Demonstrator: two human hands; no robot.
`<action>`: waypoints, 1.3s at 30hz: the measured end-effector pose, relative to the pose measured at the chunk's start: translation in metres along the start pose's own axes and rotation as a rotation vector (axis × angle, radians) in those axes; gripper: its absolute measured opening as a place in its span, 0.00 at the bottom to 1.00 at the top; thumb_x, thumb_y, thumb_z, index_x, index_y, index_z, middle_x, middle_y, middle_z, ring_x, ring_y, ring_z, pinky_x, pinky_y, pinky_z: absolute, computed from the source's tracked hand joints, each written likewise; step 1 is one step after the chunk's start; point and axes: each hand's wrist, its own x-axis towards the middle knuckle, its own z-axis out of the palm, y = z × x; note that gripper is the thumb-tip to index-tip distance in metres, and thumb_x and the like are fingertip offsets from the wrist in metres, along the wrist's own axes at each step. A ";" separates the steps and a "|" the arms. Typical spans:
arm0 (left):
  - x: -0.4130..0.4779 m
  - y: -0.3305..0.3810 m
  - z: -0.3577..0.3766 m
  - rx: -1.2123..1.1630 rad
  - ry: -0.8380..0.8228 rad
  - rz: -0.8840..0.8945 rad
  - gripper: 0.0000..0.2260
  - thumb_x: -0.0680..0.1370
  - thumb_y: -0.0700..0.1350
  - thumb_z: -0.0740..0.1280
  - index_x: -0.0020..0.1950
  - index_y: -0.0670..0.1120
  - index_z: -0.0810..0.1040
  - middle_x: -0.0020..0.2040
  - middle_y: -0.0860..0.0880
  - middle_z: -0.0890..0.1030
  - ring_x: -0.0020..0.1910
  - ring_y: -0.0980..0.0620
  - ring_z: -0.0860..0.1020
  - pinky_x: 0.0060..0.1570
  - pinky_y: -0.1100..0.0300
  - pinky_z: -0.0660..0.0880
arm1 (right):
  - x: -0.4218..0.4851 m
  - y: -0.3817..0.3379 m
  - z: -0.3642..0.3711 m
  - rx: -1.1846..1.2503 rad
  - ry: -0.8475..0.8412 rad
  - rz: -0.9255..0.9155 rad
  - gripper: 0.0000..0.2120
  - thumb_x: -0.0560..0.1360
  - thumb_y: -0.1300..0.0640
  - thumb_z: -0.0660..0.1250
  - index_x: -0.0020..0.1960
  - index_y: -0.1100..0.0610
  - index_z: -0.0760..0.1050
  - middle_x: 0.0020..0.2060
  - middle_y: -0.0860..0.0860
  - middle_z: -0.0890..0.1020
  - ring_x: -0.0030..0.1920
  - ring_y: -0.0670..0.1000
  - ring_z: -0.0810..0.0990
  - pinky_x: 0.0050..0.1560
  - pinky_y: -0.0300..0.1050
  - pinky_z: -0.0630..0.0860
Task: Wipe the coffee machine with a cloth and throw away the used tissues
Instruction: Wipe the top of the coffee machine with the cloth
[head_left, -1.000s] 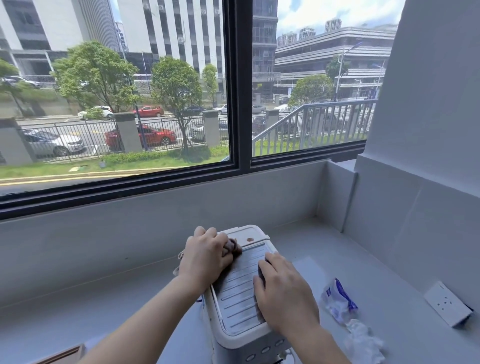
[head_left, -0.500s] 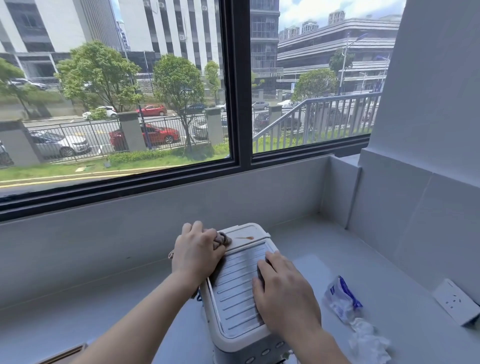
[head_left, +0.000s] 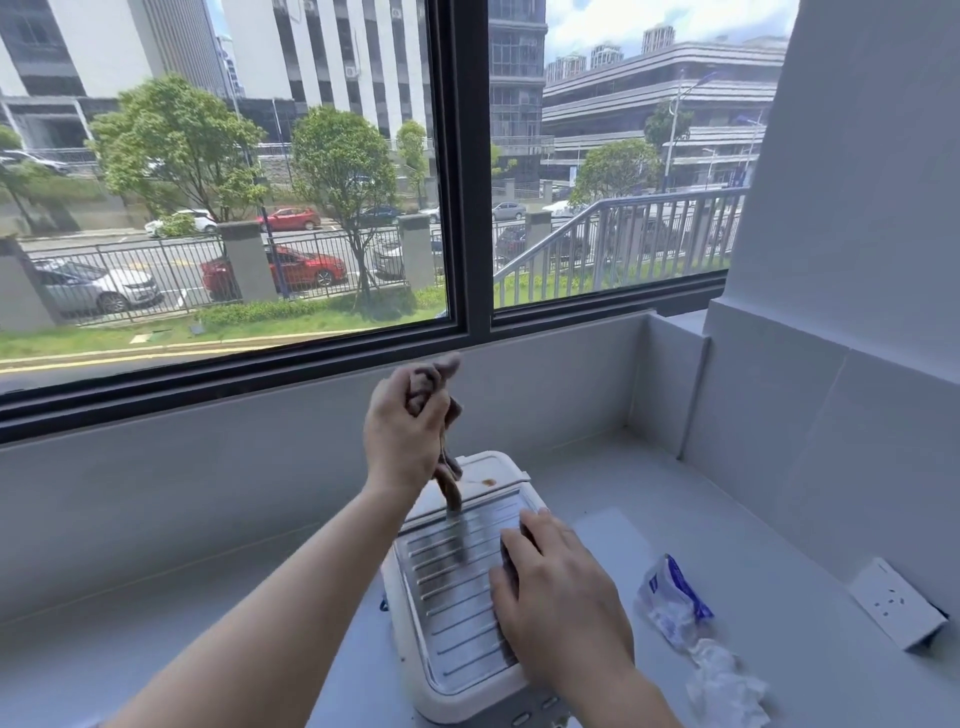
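Observation:
A white coffee machine (head_left: 457, 675) stands on the grey counter, seen from above, with a ribbed metal top and a small brown stain near its far edge. My left hand (head_left: 402, 431) is raised above the machine's back and grips a brownish cloth (head_left: 449, 475), whose tail hangs down to the ribbed top. My right hand (head_left: 558, 597) lies flat on the right side of the top, fingers together. To the right, crumpled white tissues (head_left: 724, 686) lie on the counter.
A blue-and-white tissue packet (head_left: 672, 603) lies beside the tissues. A white wall socket (head_left: 896, 603) sits on the right wall. The counter (head_left: 156, 623) runs along a low wall below a large window.
My left hand has lifted off the machine's top with the cloth, which now dangles from it. My right hand has stayed flat on the top.

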 end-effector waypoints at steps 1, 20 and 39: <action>-0.015 -0.012 0.004 0.076 -0.094 0.057 0.08 0.77 0.39 0.69 0.52 0.50 0.81 0.53 0.50 0.83 0.46 0.47 0.83 0.44 0.44 0.82 | 0.000 -0.001 -0.001 -0.003 0.024 0.002 0.22 0.76 0.42 0.50 0.62 0.49 0.74 0.66 0.45 0.74 0.70 0.49 0.69 0.66 0.44 0.70; 0.006 -0.047 0.047 0.913 -0.704 0.379 0.12 0.76 0.58 0.67 0.56 0.55 0.81 0.50 0.49 0.78 0.51 0.46 0.78 0.51 0.52 0.76 | 0.001 -0.004 -0.001 0.005 0.131 0.027 0.18 0.71 0.46 0.57 0.48 0.51 0.82 0.55 0.49 0.84 0.60 0.52 0.81 0.55 0.45 0.80; 0.012 -0.056 0.049 0.924 -0.611 0.337 0.08 0.76 0.54 0.64 0.48 0.54 0.81 0.48 0.51 0.79 0.49 0.48 0.79 0.46 0.57 0.75 | 0.001 0.000 0.004 -0.009 0.126 0.002 0.16 0.73 0.45 0.59 0.52 0.51 0.80 0.60 0.48 0.80 0.64 0.51 0.77 0.60 0.44 0.76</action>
